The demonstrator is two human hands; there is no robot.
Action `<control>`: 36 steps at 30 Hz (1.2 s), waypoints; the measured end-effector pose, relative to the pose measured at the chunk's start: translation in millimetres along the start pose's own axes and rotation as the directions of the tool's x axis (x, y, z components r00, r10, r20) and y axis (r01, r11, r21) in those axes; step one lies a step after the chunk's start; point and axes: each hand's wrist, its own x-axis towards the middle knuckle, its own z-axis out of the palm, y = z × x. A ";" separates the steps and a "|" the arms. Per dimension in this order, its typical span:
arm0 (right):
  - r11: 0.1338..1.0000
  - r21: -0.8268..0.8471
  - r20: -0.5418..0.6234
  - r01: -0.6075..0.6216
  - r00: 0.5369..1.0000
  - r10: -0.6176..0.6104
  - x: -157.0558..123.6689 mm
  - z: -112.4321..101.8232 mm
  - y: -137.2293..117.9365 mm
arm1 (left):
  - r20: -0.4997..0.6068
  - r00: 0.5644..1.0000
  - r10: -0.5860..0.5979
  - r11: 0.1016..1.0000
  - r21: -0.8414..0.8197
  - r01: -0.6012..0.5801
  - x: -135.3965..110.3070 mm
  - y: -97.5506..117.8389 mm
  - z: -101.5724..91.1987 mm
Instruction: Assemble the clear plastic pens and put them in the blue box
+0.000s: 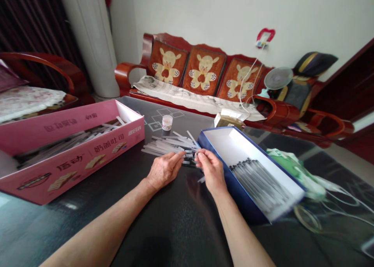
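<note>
My left hand point(164, 168) rests on the dark table point(175, 220), its fingers together and reaching into a loose pile of thin white sticks point(169, 144). My right hand point(212, 169) is beside it, fingers curled in a pinch around a small stick at the pile's near edge. Right of that hand lies an open blue box point(216, 154) with a white inside, holding several dark sticks point(260, 181) laid side by side.
A long pink carton point(70, 158) with more white sticks stands at the left. A small white jar point(167, 122) sits behind the pile. A green cloth and white cables point(300, 173) lie at the right. A red wooden sofa point(204, 76) stands beyond the table.
</note>
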 end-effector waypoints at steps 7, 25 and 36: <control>0.439 -0.699 0.519 0.564 0.823 -0.230 -11.6 -10.0 -2.9 | -0.083 0.995 -0.063 0.995 -0.077 0.057 -1.2 -5.0 3.7; 0.192 -0.888 0.389 0.418 0.905 -0.174 -11.3 -7.5 -0.5 | -0.157 0.970 -0.184 0.970 -0.190 0.154 0.1 -8.8 4.7; 0.176 -0.875 0.426 0.451 0.890 -0.162 -10.5 -9.9 3.7 | -0.160 0.971 -0.178 0.973 -0.176 0.150 1.1 -6.9 2.6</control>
